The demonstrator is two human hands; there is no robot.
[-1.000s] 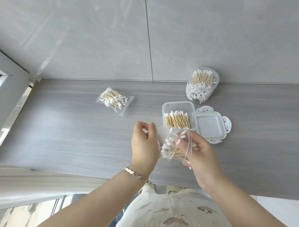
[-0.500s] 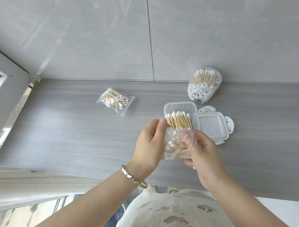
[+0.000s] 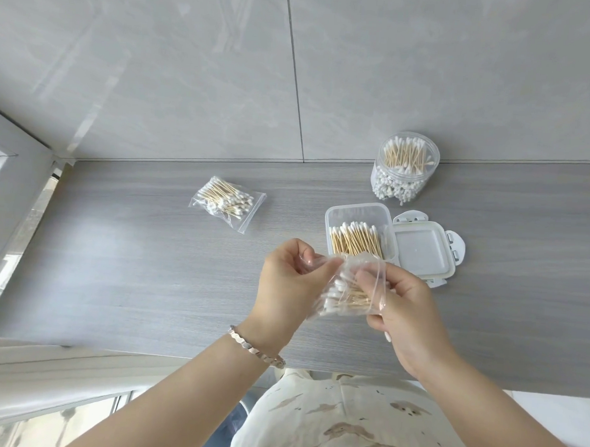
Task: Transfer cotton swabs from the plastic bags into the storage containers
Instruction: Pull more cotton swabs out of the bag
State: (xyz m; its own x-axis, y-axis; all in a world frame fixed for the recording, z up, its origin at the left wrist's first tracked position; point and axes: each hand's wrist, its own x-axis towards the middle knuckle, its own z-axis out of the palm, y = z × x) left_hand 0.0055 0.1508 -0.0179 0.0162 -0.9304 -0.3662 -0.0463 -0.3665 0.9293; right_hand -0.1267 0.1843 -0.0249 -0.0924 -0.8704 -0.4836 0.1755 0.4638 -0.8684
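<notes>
- The left hand [image 3: 284, 285] pinches the upper left edge of a clear plastic bag [image 3: 348, 298]. Thumb and curled fingers close on the film, and the fingertips are partly veiled by it.
- The right hand [image 3: 408, 316] grips the opposite side of the bag. Its thumb and forefinger show only through the crumpled plastic, and the lower fingers are curled underneath, mostly out of sight.
- The bag hangs between the two hands above the front part of the grey wood-grain countertop [image 3: 133, 267]. Whether its mouth is open cannot be told.
- Inside it lie cotton swabs [image 3: 332, 294] with white tips to the left. The wooden stems blur behind the creases.
- Just beyond the hands sits a rectangular clear container [image 3: 355, 207], open and holding a row of swabs [image 3: 354, 237] standing tips up. The bag hides its near edge.
- Its lid [image 3: 421, 252] lies flat on the counter, touching the container's right side. The lid's near corner is covered by the right hand.
- Farther back, near the wall, stands a round clear jar [image 3: 406, 167] packed with swabs. No lid for it can be made out.
- A second bag of swabs [image 3: 225, 203] lies flat to the left, well apart from the hands.
- A silver bracelet [image 3: 257, 346] circles the left wrist.
- A window frame [image 3: 5, 177] is cut off at the left edge.
- A pale patterned garment [image 3: 346, 421] is cut off at the bottom.
</notes>
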